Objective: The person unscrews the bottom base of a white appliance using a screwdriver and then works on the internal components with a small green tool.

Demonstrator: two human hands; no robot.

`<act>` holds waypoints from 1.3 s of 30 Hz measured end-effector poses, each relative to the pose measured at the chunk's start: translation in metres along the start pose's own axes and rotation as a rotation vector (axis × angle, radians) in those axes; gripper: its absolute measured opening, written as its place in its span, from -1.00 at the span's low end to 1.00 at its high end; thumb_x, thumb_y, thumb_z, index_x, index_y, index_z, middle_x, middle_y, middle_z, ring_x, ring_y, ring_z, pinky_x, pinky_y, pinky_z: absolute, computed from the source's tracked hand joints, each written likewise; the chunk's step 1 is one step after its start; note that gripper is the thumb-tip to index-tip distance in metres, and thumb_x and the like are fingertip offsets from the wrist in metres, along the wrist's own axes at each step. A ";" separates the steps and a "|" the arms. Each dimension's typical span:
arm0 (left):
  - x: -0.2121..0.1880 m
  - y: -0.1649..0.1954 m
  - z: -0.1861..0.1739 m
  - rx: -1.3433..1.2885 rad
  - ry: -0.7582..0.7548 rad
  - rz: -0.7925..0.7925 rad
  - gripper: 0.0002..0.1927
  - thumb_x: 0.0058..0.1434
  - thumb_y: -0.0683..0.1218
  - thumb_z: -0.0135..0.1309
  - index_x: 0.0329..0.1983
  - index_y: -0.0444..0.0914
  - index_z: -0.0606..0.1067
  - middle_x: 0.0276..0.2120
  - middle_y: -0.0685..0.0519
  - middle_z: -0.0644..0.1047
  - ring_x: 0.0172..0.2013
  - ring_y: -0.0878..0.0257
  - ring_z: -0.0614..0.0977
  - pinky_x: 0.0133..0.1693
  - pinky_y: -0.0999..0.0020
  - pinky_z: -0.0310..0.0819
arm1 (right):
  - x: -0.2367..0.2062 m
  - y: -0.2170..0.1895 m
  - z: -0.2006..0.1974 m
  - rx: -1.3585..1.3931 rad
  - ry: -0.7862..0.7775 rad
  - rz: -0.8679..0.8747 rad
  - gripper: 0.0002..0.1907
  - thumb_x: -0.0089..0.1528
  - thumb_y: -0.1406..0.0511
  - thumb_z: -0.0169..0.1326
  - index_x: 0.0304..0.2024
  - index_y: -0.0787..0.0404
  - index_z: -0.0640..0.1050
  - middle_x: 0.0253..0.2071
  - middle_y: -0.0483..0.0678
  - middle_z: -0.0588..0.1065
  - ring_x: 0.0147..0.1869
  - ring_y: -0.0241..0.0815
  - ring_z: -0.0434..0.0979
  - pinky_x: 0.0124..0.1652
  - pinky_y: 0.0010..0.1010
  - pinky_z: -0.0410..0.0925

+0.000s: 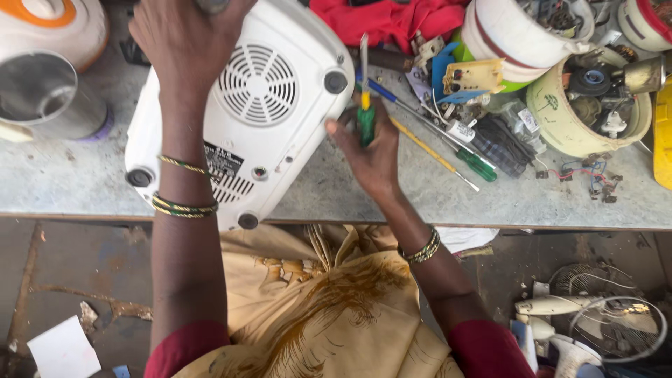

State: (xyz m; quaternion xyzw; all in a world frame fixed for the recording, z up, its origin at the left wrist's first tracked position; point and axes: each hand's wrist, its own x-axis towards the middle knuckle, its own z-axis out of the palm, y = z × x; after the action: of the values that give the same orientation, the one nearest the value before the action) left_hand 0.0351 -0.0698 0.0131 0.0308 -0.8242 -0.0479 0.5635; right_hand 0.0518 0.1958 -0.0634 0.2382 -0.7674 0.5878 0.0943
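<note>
Nearest you, your yellow patterned cloth (329,308) fills your lap below the table (63,185) edge. Above it, your right hand (371,150) is wrapped around a green-handled screwdriver (365,105), blade pointing away from you, right at the edge of the white appliance base (245,112). That base lies upturned on the table, round vent grille and rubber feet facing up. Your left hand (185,38) is pressed flat over its far corner, fingers spread, steadying and not gripping. By my reading you're early on: the bottom looks unopened, no screws visibly out, so the unfastening seems mostly ahead. Farther out lie spare screwdrivers (448,143), loose wires and parts, an opened cream housing (584,108), and a red cloth (388,17).
</note>
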 end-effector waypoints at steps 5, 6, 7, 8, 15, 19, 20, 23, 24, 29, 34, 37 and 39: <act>0.010 0.007 -0.009 -0.278 -0.285 -0.285 -0.42 0.40 0.36 0.12 -0.02 -0.25 0.59 -0.38 -0.17 0.65 -0.34 -0.18 0.69 -0.34 -0.11 0.52 | -0.017 -0.002 -0.011 0.296 -0.131 0.189 -0.40 0.36 0.08 0.07 0.35 0.22 0.34 -0.39 -0.17 0.48 -0.42 -0.47 0.42 -0.41 -0.64 0.34; 0.010 0.008 -0.008 -0.212 -0.289 -0.284 -0.43 0.42 0.36 0.13 -0.04 -0.24 0.60 -0.37 -0.17 0.66 -0.33 -0.19 0.69 -0.32 -0.12 0.51 | -0.019 0.001 -0.019 0.333 -0.134 0.299 -0.44 0.36 0.04 -0.04 0.31 0.20 0.38 -0.46 -0.17 0.46 -0.53 -0.50 0.32 -0.52 -0.67 0.24; 0.010 0.008 -0.007 -0.151 -0.294 -0.285 -0.44 0.44 0.37 0.13 -0.06 -0.23 0.61 -0.37 -0.18 0.66 -0.32 -0.20 0.69 -0.31 -0.12 0.51 | -0.021 0.003 -0.028 0.369 -0.138 0.409 -0.44 0.35 0.01 -0.14 0.28 0.17 0.41 -0.52 -0.18 0.44 -0.63 -0.51 0.22 -0.64 -0.69 0.14; 0.010 0.007 -0.006 -0.155 -0.299 -0.287 -0.46 0.45 0.34 0.11 -0.04 -0.23 0.61 -0.35 -0.19 0.66 -0.31 -0.21 0.69 -0.31 -0.12 0.51 | -0.022 0.005 -0.037 0.355 -0.125 0.412 -0.46 0.38 0.02 -0.15 0.26 0.19 0.43 -0.51 -0.18 0.42 -0.61 -0.52 0.22 -0.62 -0.69 0.14; 0.004 0.012 -0.010 -0.164 -0.349 -0.255 -0.54 0.50 0.25 0.03 -0.03 -0.25 0.58 -0.24 -0.19 0.65 -0.24 -0.21 0.68 -0.26 -0.08 0.52 | -0.025 0.003 -0.090 0.332 -0.106 0.283 -0.59 0.43 0.17 0.03 0.21 0.29 0.52 -0.41 -0.12 0.48 -0.49 -0.50 0.32 -0.53 -0.64 0.22; 0.003 0.022 -0.012 -0.172 -0.361 -0.259 -0.55 0.53 0.25 -0.01 0.00 -0.20 0.59 -0.22 -0.19 0.64 -0.22 -0.18 0.70 -0.26 -0.04 0.53 | -0.022 -0.012 -0.101 -0.001 -0.123 0.296 -0.64 0.31 0.26 0.14 0.14 0.20 0.60 -0.43 -0.08 0.55 -0.56 -0.45 0.37 -0.55 -0.61 0.28; 0.003 0.023 -0.013 -0.166 -0.364 -0.259 -0.55 0.54 0.25 -0.01 0.01 -0.20 0.59 -0.22 -0.18 0.65 -0.22 -0.18 0.70 -0.25 -0.05 0.52 | -0.020 -0.016 -0.102 -0.039 -0.111 0.179 -0.66 0.32 0.28 0.17 0.14 0.21 0.60 -0.33 -0.06 0.59 -0.48 -0.43 0.42 -0.47 -0.59 0.33; 0.002 0.026 -0.014 -0.150 -0.381 -0.271 -0.55 0.56 0.25 -0.03 0.01 -0.20 0.58 -0.20 -0.17 0.65 -0.20 -0.17 0.70 -0.23 -0.05 0.51 | -0.013 -0.025 -0.105 -0.132 -0.096 -0.037 -0.68 0.32 0.34 0.22 0.13 0.22 0.60 -0.12 0.00 0.66 -0.28 -0.37 0.58 -0.31 -0.53 0.44; 0.001 0.027 -0.014 -0.145 -0.387 -0.275 -0.55 0.56 0.25 -0.03 0.00 -0.20 0.58 -0.19 -0.17 0.65 -0.19 -0.16 0.69 -0.22 -0.05 0.51 | -0.010 -0.028 -0.107 -0.147 -0.097 -0.026 -0.67 0.29 0.35 0.23 0.12 0.22 0.60 -0.09 0.01 0.66 -0.27 -0.35 0.63 -0.31 -0.51 0.47; -0.001 0.032 -0.015 -0.119 -0.394 -0.262 -0.54 0.55 0.26 -0.01 0.03 -0.20 0.58 -0.14 -0.15 0.65 -0.15 -0.13 0.70 -0.21 -0.03 0.52 | 0.001 -0.045 -0.115 -0.300 -0.119 -0.071 -0.65 0.22 0.33 0.29 0.05 0.22 0.61 -0.14 0.04 0.66 -0.27 -0.20 0.71 -0.34 -0.43 0.52; 0.001 0.033 -0.017 -0.130 -0.382 -0.250 -0.53 0.56 0.27 0.00 0.09 -0.20 0.59 -0.09 -0.13 0.65 -0.11 -0.13 0.70 -0.17 -0.03 0.54 | 0.009 -0.060 -0.117 -0.429 -0.141 -0.157 -0.70 0.20 0.33 0.32 -0.02 0.21 0.63 -0.31 0.01 0.62 -0.38 -0.09 0.66 -0.42 -0.34 0.47; 0.001 0.034 -0.017 -0.122 -0.391 -0.271 -0.54 0.55 0.27 0.01 0.08 -0.19 0.58 -0.08 -0.12 0.65 -0.11 -0.12 0.71 -0.18 -0.03 0.55 | 0.013 -0.065 -0.117 -0.421 -0.134 -0.206 -0.72 0.22 0.33 0.30 -0.02 0.21 0.62 -0.31 -0.01 0.61 -0.40 -0.14 0.64 -0.46 -0.35 0.45; 0.000 0.037 -0.017 -0.116 -0.406 -0.270 -0.54 0.53 0.27 0.02 0.11 -0.18 0.57 -0.08 -0.13 0.64 -0.13 -0.12 0.70 -0.20 -0.04 0.54 | 0.014 -0.068 -0.116 -0.484 -0.152 -0.220 -0.71 0.21 0.32 0.31 -0.02 0.20 0.64 -0.37 -0.04 0.60 -0.46 -0.16 0.60 -0.50 -0.35 0.43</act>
State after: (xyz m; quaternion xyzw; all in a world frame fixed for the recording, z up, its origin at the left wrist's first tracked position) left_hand 0.0514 -0.0343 0.0235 0.0979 -0.9048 -0.1751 0.3756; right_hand 0.0563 0.2889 0.0343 0.3342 -0.8598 0.3540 0.1539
